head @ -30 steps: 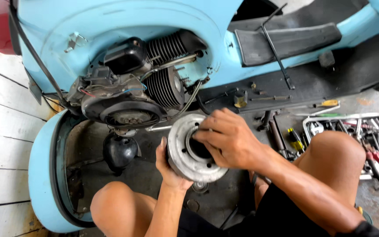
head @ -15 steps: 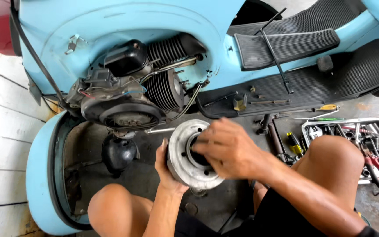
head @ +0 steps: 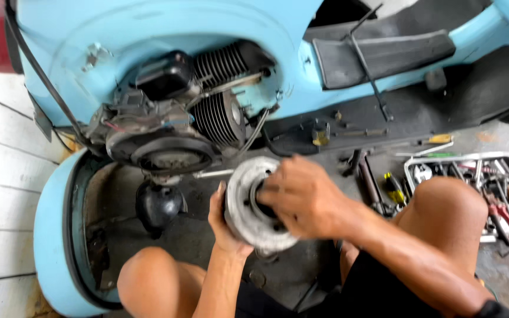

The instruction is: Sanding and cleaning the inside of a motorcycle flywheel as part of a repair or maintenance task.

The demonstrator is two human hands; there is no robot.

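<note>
Left hand (head: 226, 221): cupped under and behind the brake drum, thumb up along its left rim, fingers hidden behind it; carries the weight.
Right hand (head: 301, 197): laid over the drum's face, fingers curled into the central hollow; blurred, so how tightly it closes is unclear.
Brake drum (head: 248, 203): grey round metal part with a raised rim, held between both hands above the knees, just below and right of the engine, face tilted toward the right hand.
Engine (head: 172, 126): exposed in the side of the light-blue scooter body (head: 148, 26), finned cylinder (head: 219, 115) to its right, round dark cover (head: 169, 156) at front.
Tool tray (head: 505, 159): metal, on the ground at right beyond the right knee (head: 449, 203), crowded with pliers and screwdrivers.
Loose tools (head: 384, 182): scattered on the dark floor between drum and tray.
Left knee (head: 148, 277): low in view, beneath the drum.
</note>
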